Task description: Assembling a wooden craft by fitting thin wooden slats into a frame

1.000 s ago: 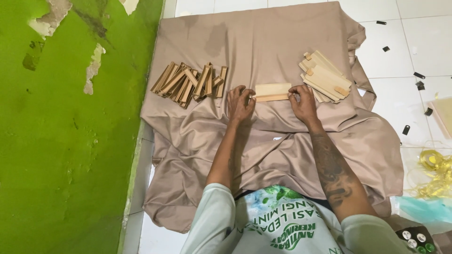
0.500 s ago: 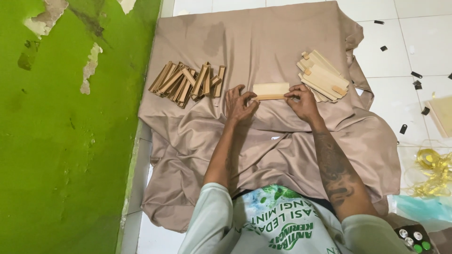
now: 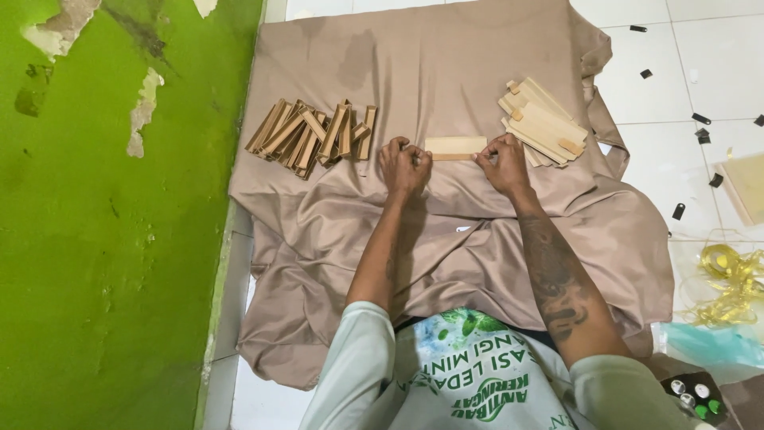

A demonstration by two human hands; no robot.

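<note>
Between hands: pale wooden piece [image 3: 455, 146] lies flat on beige cloth [image 3: 446, 231], left hand [image 3: 404, 165] pinching its left end, right hand [image 3: 501, 162] pinching right end; grip at both ends likely keeps it steady and square. Left of left hand: heap of darker wooden sticks [image 3: 312, 136]. Right of right hand: stack of pale flat pieces [image 3: 543, 123], within easy reach. Cloth covers tiled floor [image 3: 700, 72], probably as clean work surface.

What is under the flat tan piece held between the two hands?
The flat tan piece lies on the beige cloth, left hand and right hand at its ends. Whatever lies beneath that cloth is covered.
</note>
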